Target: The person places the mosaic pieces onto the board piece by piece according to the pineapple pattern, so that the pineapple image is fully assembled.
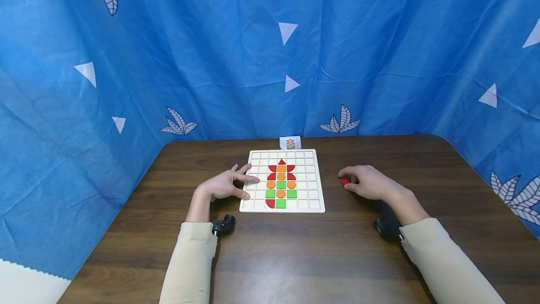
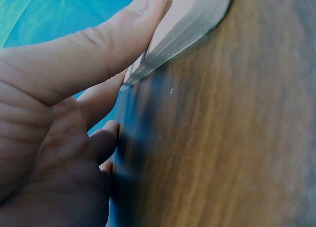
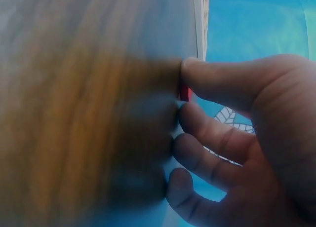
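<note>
A white grid board (image 1: 311, 191) lies flat on the table, with red, orange and green flat pieces forming a figure in its middle columns. A red triangle (image 1: 281, 162) tops the figure; a red rounded piece (image 1: 270, 203) and a green square (image 1: 280, 203) make up its bottom row. My left hand (image 1: 223, 185) rests at the board's left edge, fingers spread and fairly straight, thumb against the rim in the left wrist view. Right of the board, my right hand (image 1: 371, 183) pinches a small red piece (image 1: 345, 180) at the tabletop. Its full shape is hidden by the fingers.
A small printed picture card (image 1: 290, 143) is just behind the board. The dark wooden table (image 1: 295, 257) ends at a blue patterned curtain (image 1: 253, 60) on the far side and both flanks. Black wrist camera mounts (image 1: 223, 224) hang under both wrists.
</note>
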Demonstrator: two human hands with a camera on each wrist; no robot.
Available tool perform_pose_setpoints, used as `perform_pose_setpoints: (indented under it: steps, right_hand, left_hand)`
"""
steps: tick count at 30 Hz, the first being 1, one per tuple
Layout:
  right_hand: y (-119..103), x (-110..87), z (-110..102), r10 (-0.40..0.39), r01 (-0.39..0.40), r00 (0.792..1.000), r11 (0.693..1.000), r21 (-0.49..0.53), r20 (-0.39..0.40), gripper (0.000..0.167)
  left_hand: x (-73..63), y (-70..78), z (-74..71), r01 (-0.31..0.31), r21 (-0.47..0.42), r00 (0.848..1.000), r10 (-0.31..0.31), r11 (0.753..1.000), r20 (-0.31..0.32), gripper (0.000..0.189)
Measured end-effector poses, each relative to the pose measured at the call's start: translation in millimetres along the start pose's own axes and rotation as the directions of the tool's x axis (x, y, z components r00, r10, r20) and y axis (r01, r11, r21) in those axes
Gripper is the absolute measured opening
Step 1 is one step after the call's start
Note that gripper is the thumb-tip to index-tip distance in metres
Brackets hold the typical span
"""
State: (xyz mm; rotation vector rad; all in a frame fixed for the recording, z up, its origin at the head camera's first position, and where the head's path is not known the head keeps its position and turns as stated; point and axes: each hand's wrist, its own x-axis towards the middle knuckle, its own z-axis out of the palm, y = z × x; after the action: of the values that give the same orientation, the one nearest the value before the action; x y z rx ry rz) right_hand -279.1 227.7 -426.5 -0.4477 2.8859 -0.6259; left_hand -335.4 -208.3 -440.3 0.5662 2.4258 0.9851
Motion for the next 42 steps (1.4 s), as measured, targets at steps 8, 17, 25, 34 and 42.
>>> perform_pose_setpoints:
  steps: [8,17,25,34,42]
  right_hand:
    - [1,-3.7,-6,-0.01,0.007,0.998,0.998,0.054,0.06,0.032]
    - [3,-2.3,-4,0.002,-0.008,0.997,0.997,0.08,0.071,0.028]
    - [3,-2.2,1,-0.031,0.031,1.0,0.999,0.027,-0.003,0.02]
    - [-15,3.3,3,-0.066,0.067,0.998,0.997,0.032,-0.018,0.019]
    - [-51,10.0,15,-0.124,0.123,0.992,0.991,0.045,0.015,0.022]
  left_hand:
    - [0.7,0.4,-0.1,0.005,-0.003,1.0,-0.005,1.0,-0.003,0.055]
    - [-1.1,0.6,-0.4,0.007,-0.01,1.0,-0.007,1.0,-0.002,0.054]
    - [-1.3,1.1,1.3,0.021,-0.014,1.0,-0.021,1.0,-0.009,0.053]
    - [-1.3,2.0,-0.8,0.002,-0.01,1.0,-0.002,1.0,-0.004,0.054]
    - [-1.1,1.9,-1.2,-0.012,-0.01,1.0,0.012,1.0,0.004,0.055]
